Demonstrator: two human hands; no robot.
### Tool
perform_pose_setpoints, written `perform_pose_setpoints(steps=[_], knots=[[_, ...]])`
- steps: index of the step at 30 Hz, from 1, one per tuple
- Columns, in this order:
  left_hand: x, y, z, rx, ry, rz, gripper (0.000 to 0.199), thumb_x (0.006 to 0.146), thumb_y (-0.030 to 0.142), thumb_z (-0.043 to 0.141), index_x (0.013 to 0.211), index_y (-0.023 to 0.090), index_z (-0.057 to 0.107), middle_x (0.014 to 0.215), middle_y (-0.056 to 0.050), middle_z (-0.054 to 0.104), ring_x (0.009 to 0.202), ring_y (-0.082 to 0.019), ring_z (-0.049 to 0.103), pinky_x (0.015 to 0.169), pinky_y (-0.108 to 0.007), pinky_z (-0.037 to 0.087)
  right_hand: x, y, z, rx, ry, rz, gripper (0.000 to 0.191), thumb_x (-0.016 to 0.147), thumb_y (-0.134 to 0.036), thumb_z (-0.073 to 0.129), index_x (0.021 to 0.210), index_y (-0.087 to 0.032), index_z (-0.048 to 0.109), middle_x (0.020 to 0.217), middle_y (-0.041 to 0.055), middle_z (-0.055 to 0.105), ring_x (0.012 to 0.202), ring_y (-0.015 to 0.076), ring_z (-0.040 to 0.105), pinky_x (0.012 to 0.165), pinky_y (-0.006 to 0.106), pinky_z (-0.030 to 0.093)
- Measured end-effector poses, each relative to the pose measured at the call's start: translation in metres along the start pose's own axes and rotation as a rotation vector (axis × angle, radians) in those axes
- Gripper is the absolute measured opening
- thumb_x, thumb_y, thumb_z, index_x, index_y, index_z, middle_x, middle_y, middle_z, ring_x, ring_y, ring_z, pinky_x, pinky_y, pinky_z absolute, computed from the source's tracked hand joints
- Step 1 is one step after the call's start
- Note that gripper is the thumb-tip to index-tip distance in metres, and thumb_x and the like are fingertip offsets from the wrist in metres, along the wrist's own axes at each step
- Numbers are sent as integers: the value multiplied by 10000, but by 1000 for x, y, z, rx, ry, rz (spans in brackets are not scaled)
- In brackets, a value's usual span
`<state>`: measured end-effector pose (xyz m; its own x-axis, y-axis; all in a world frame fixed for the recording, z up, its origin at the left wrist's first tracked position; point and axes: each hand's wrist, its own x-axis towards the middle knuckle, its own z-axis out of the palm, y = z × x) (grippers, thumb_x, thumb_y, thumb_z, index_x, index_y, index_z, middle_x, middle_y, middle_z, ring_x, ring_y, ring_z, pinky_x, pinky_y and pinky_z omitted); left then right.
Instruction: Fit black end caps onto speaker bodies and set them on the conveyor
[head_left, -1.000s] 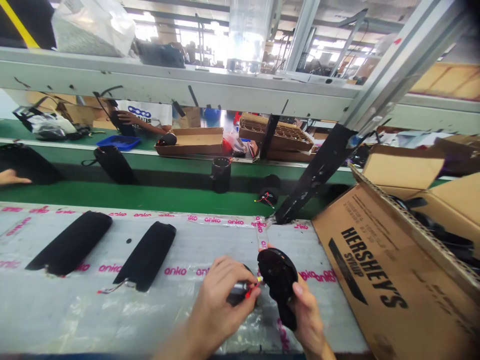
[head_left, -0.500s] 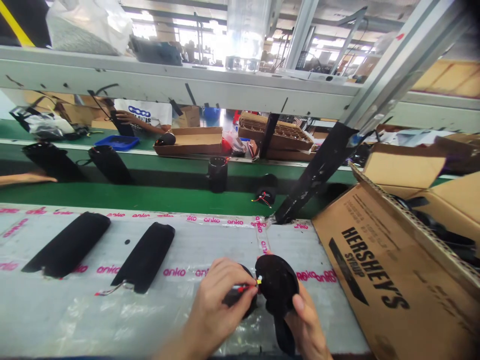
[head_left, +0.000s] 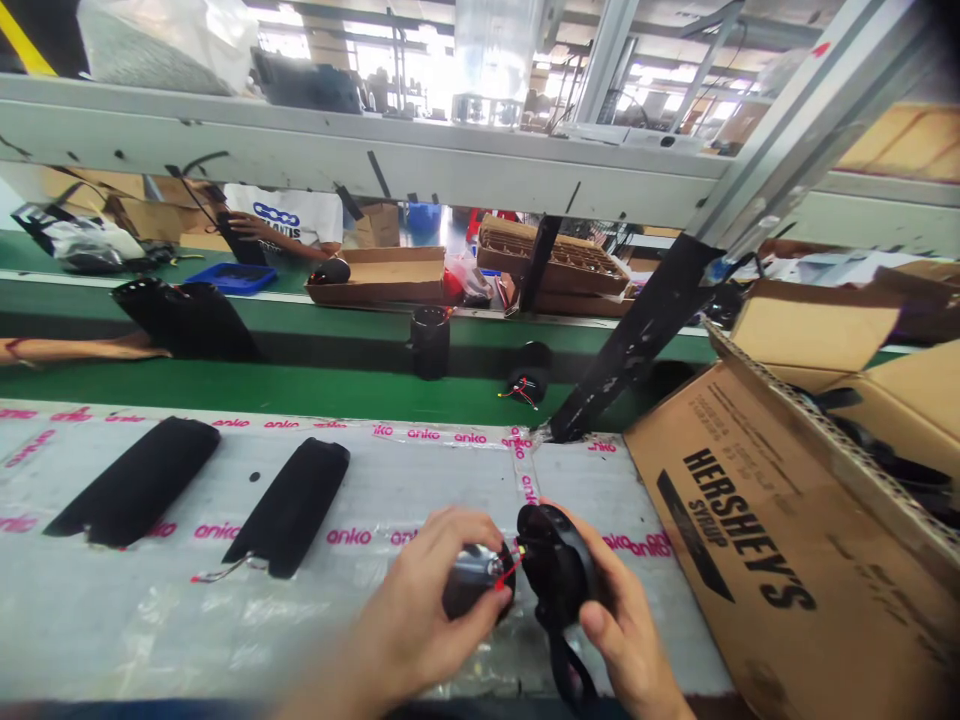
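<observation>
1. While I watch from afar, my left hand (head_left: 424,620) is clenched around a dark canister (head_left: 469,590), its fingers (head_left: 465,528) curled over the top.
2. My right hand (head_left: 626,625) grasps a black oval housing (head_left: 555,555), with a strap (head_left: 570,670) hanging below it.
3. Held just beside each other over the sheeted bench (head_left: 90,620), canister and housing are joined by a red wire (head_left: 510,570).
4. Two black sleeves (head_left: 135,482) lie to the left; a Hershey's carton (head_left: 750,540) sits to the right.
5. Beyond a green conveyor (head_left: 225,392), a co-worker's hand (head_left: 247,228) rests on a black piece (head_left: 236,240).

Plastic-covered workbench (head_left: 97,640) with one black padded strip (head_left: 131,482) beside a second black strip (head_left: 289,508)
</observation>
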<state>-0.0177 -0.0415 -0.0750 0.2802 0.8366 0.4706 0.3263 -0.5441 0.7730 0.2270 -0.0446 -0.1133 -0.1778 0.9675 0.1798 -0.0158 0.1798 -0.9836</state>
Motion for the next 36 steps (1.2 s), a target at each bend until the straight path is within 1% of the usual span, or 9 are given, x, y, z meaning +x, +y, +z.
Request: perform_pose_setpoints(steps=[2,5,9,14,18,24,30,33,36], knots=[[0,-3,-8,-93,-38,40,286,950,42,697,1144,248,658,1112,-53,800,1107,-226,761,1002,-357,617,1,3,1,12,7,17,725,884,-746,758,1482,-340,701,1532,94,703,1405,400,672,1189,518,546],[2,-6,-13,-74,-70,212,220,1010,60,676,1126,247,692,1086,-46,832,1129,-235,763,1063,-403,584,1,8,3,51,-2,38,732,883,-742,763,1482,-326,702,1536,107,699,1406,403,671,1189,521,544],[7,-4,-8,33,-82,309,147,1047,119,662,1133,234,693,1025,-52,823,1034,-241,752,983,-429,572,0,14,6,98,-5,44,691,899,-738,749,1468,-349,702,1530,89,707,1398,377,681,1169,479,564],[9,6,0,156,61,260,186,991,37,671,1083,198,678,920,-42,753,865,-192,671,836,-358,557,-2,17,8,144,-27,30,712,912,-734,736,1505,-345,667,1586,85,661,1442,358,645,1203,456,533],[7,12,2,262,31,153,166,1010,48,663,1064,202,695,918,-36,729,856,-191,647,781,-330,523,-3,11,9,144,-40,8,710,917,-724,738,1508,-338,670,1563,92,680,1428,359,659,1195,459,543],[6,6,2,240,0,180,152,1029,110,713,1143,209,709,963,-17,779,872,-179,693,853,-355,483,-3,-2,7,59,-2,-63,672,912,-696,770,1504,-394,670,1557,45,688,1429,304,666,1169,341,554],[9,4,5,235,-43,161,95,1041,132,704,1075,220,694,929,3,783,857,-178,712,900,-383,444,5,-17,3,23,-100,-33,769,869,-766,765,1512,-356,667,1528,96,707,1300,335,753,1094,369,609],[9,6,6,237,-33,120,124,1063,114,650,1091,229,688,964,-5,772,870,-175,694,908,-368,462,7,-19,5,52,-108,-20,774,859,-739,800,1525,-375,647,1549,82,692,1349,332,722,1082,348,613],[7,8,4,206,21,79,111,1032,162,710,1115,229,678,1039,-36,759,959,-201,701,903,-348,500,8,-19,9,107,-84,11,775,834,-713,840,1514,-392,651,1554,78,688,1385,365,694,966,353,673]])
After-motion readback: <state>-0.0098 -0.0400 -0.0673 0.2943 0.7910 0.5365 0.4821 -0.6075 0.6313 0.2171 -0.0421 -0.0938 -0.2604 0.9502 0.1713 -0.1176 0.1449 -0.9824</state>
